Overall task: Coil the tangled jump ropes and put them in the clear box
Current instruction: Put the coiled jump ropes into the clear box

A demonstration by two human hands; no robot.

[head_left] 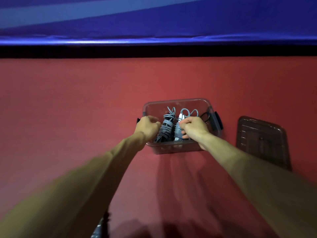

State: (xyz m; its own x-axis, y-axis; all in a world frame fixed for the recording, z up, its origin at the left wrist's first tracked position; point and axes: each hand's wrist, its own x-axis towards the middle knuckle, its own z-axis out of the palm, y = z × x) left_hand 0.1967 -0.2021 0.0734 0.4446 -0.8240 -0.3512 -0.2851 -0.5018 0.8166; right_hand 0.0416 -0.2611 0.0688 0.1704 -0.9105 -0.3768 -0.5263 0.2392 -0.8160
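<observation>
While a red mat (68, 100) fills most of the frame, a blue pad (154, 18) runs across the top, with a black strip between them. Right of centre the clear box (171, 149) sits open on the mat. Its lid (262, 140) lies flat just beside it at the right edge of the frame.

Inside the box two grey jump ropes stand side by side, each wound into a tight bundle. The left coil (165, 127) is free of both hands. The right coil (178, 133), with a white handle (180, 116) showing at its top, is gripped by the right hand (192, 127), fingers curled round its middle.

The left hand (147, 126) is curled at the box's left rim. Whether it grips the rim cannot be told.
</observation>
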